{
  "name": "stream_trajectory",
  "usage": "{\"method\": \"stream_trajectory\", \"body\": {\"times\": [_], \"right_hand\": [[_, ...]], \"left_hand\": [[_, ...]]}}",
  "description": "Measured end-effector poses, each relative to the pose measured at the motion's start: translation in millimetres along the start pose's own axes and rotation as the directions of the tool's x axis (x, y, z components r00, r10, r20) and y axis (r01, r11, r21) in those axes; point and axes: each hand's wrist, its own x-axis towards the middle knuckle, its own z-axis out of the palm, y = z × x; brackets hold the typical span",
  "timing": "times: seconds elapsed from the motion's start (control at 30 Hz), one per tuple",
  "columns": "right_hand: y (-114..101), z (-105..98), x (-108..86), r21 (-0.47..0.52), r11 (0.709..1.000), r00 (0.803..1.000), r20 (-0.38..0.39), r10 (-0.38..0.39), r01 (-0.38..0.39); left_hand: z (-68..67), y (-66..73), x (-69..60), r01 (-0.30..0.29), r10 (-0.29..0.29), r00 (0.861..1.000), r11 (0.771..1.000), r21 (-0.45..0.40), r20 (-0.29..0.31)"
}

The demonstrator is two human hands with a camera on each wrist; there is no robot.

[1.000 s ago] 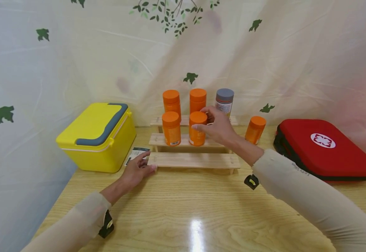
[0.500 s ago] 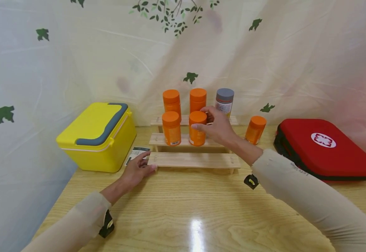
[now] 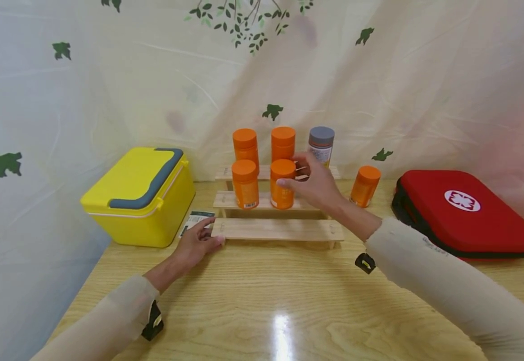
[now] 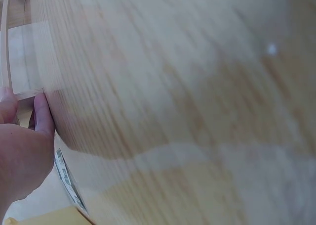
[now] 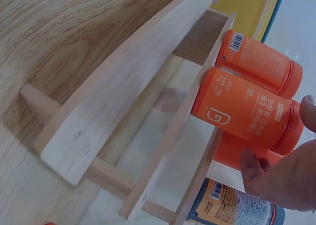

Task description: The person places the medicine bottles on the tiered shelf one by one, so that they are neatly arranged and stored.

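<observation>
A three-step wooden rack (image 3: 280, 229) stands mid-table. My left hand (image 3: 193, 249) holds the left end of its lowest step between thumb and fingers, as the left wrist view also shows. On the middle step stand two orange bottles, the left one (image 3: 245, 188) and the right one (image 3: 282, 193). My right hand (image 3: 318, 184) is around the right bottle's side, thumb and fingers spread and loosened from it; in the right wrist view the bottle (image 5: 244, 111) stands by itself between them. Behind, the top step bears two orange bottles (image 3: 245, 143) and a grey-capped bottle (image 3: 321, 143).
A yellow box (image 3: 140, 195) with a grey handle stands left of the rack, a small printed packet (image 3: 195, 219) beside it. Right of the rack stands another orange bottle (image 3: 365, 186), then a red case (image 3: 462, 210). A patterned curtain hangs behind the table.
My right hand has shifted slightly right and its fingers have eased off the right middle-step bottle, which stays in place. The left hand has not moved.
</observation>
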Motion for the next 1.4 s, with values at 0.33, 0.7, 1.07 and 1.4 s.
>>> {"method": "stream_trajectory", "body": {"times": [0.33,0.7,1.07,1.4], "right_hand": [[9,-35,-31.4,-0.066,0.997,0.991,-0.119,-0.058,0.05],[34,-90,-65.7,-0.226,0.973,0.991,-0.131,0.01,-0.04],[58,-124,-91.7,-0.334,0.932,0.985,-0.144,0.095,-0.139],[68,-132,-83.3,-0.328,0.934,0.985,-0.136,0.101,-0.141]], "left_hand": [[0.4,-2.8,0.7,-0.011,0.011,1.0,0.998,-0.058,0.008],[-0.5,-1.6,0.1,-0.016,0.017,1.0,0.999,-0.036,0.008],[0.1,1.1,-1.2,-0.048,0.048,0.999,0.999,-0.024,0.005],[0.2,0.7,-1.9,-0.071,0.072,0.997,0.997,-0.036,0.007]]}}
